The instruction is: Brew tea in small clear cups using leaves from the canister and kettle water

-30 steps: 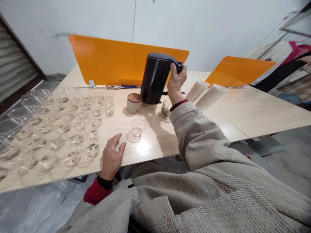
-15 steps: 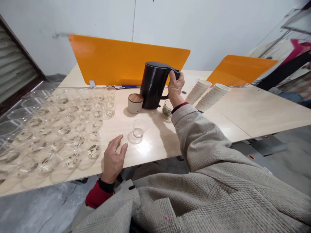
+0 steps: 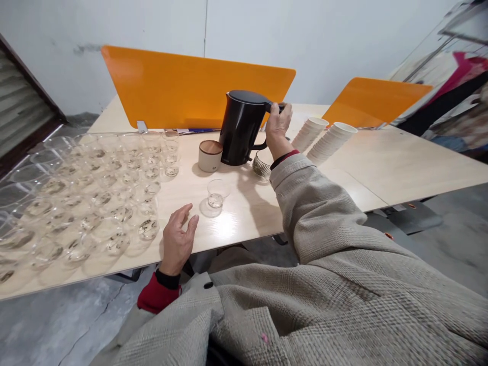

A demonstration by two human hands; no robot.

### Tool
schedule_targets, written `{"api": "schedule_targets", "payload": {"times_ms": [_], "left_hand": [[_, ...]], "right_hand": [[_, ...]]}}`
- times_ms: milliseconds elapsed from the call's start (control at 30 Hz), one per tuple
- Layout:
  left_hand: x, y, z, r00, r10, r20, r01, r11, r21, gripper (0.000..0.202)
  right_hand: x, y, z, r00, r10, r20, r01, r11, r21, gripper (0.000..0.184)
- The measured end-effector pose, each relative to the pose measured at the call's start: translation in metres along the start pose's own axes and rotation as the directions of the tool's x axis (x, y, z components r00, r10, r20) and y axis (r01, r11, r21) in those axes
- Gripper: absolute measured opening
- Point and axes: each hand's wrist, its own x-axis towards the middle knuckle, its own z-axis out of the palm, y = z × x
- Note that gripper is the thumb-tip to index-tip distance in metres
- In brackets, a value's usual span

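My right hand [image 3: 277, 127] is wrapped round the handle of a black kettle [image 3: 240, 127], which stands upright on the pale wooden table [image 3: 244, 213]. Just below that hand sits a small glass with tea leaves [image 3: 261, 165]. A single clear glass with a little water [image 3: 216, 193] stands in front of the kettle. My left hand [image 3: 177, 240] lies flat on the table's near edge, fingers apart, holding nothing, close to that glass. A beige canister with a brown lid [image 3: 210, 155] stands left of the kettle.
Several rows of clear glasses [image 3: 91, 198] with tea leaves cover the table's left part. Two lying stacks of paper cups [image 3: 324, 140] are at the right. Orange dividers [image 3: 190, 91] stand behind. Another person's sleeve [image 3: 450, 101] shows at far right.
The kettle, tilted and lifted one second ago, has come down and now stands upright on the table. My left hand has stayed put.
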Motion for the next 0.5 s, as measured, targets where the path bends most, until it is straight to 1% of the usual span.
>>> {"api": "schedule_targets", "payload": {"times_ms": [33,67,133,200,233,267,300,333,400,467,500], "left_hand": [[0.001,-0.001,0.000,1.000,-0.001,-0.001,0.001,1.000,-0.002,0.045],[0.001,-0.001,0.000,1.000,-0.001,-0.003,0.001,1.000,-0.005,0.046],[0.002,-0.004,0.000,1.000,0.005,-0.011,-0.005,1.000,-0.004,0.049],[0.002,-0.008,0.000,1.000,0.020,-0.020,-0.019,1.000,0.018,0.053],[0.003,-0.010,0.000,0.999,0.030,-0.018,-0.030,0.999,0.039,0.055],[0.004,-0.012,0.000,0.999,0.044,-0.014,-0.043,0.997,0.068,0.057],[0.005,-0.013,0.001,0.998,0.064,-0.007,-0.063,0.993,0.104,0.060],[0.008,-0.014,0.002,0.996,0.088,0.004,-0.088,0.985,0.146,0.063],[0.014,-0.013,0.006,0.988,0.150,0.042,-0.156,0.957,0.245,0.069],[0.023,-0.010,0.014,0.974,0.195,0.112,-0.223,0.910,0.351,0.076],[0.027,-0.007,0.018,0.968,0.196,0.155,-0.243,0.881,0.405,0.078]], "right_hand": [[-0.008,-0.011,-0.002,0.998,0.040,-0.040,-0.042,0.998,-0.036,0.044],[-0.020,-0.024,-0.006,0.997,0.056,-0.061,-0.060,0.996,-0.069,0.050],[-0.055,-0.049,-0.018,0.999,-0.028,-0.027,0.025,0.993,-0.115,0.057],[-0.103,-0.066,-0.034,0.991,-0.124,0.050,0.129,0.984,-0.125,0.061],[-0.129,-0.069,-0.044,0.985,-0.138,0.103,0.149,0.982,-0.117,0.063],[-0.155,-0.069,-0.052,0.977,-0.122,0.176,0.143,0.984,-0.109,0.064],[-0.179,-0.065,-0.061,0.961,-0.076,0.265,0.109,0.988,-0.113,0.063],[-0.200,-0.059,-0.068,0.934,-0.036,0.354,0.089,0.987,-0.134,0.063],[-0.232,-0.044,-0.078,0.857,0.001,0.516,0.098,0.982,-0.164,0.063],[-0.250,-0.035,-0.082,0.755,0.009,0.656,0.152,0.970,-0.188,0.063],[-0.255,-0.035,-0.083,0.702,0.018,0.712,0.187,0.960,-0.208,0.064]]}}
